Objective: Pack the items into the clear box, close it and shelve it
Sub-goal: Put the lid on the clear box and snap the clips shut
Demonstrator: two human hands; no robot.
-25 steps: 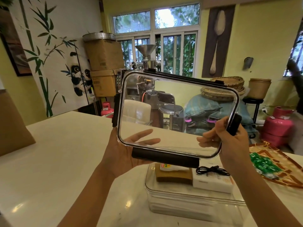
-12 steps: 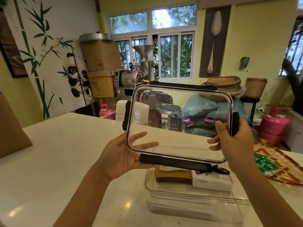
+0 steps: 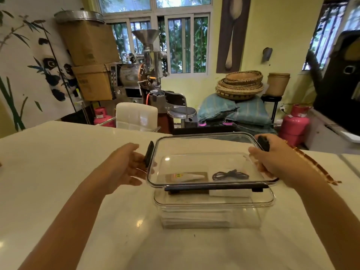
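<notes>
The clear box stands on the white table. Inside it lie a brown pad with a small white tube on top, a coiled black cable and a white block. The clear lid with black latches hovers nearly flat just above the box rim, its near edge low. My left hand holds the lid's left latch side. My right hand grips the right latch side.
A woven tray lies on the table right of the box, mostly behind my right arm. Beyond the table stand a white chair, a coffee roaster, pink gas cylinders and stacked baskets.
The lid was held upright in front of me; both hands have lowered and tilted it to lie almost flat over the open box.
</notes>
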